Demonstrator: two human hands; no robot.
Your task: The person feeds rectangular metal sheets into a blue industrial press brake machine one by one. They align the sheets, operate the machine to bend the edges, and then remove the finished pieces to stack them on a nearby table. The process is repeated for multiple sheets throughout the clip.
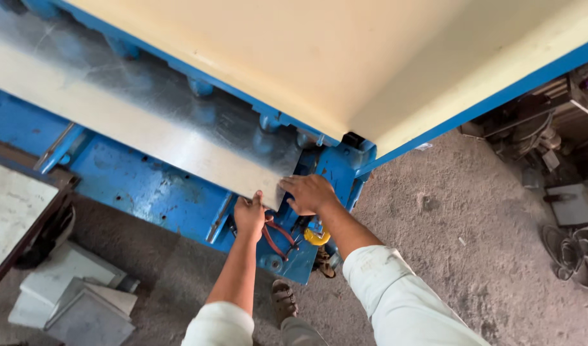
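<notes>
1. Galvanised steel sheet (140, 122) lies flat on the blue bed of a sheet-metal machine (146, 186), running from the far left toward the near middle of the scene.
2. Its near corner is where both hands meet: the left hand (250, 216) grips the near edge from below, thumb on top, pinching the sheet.
3. The right hand (310, 192) rests palm down on the same corner, fingers spread flat over the edge, pressing rather than clasping.
4. A cream-coloured upper housing (345, 57) with blue trim overhangs the sheet on the far side.
5. Just below the hands, on the machine's near face, hang red cables (278, 238) and a small yellow part (317, 238).
6. A sandalled foot (283, 300) stands on the grey concrete floor (473, 243).
7. Pale sheet offcuts (76, 298) lie stacked at near left; dark scrap and round parts (572, 250) sit at right.
</notes>
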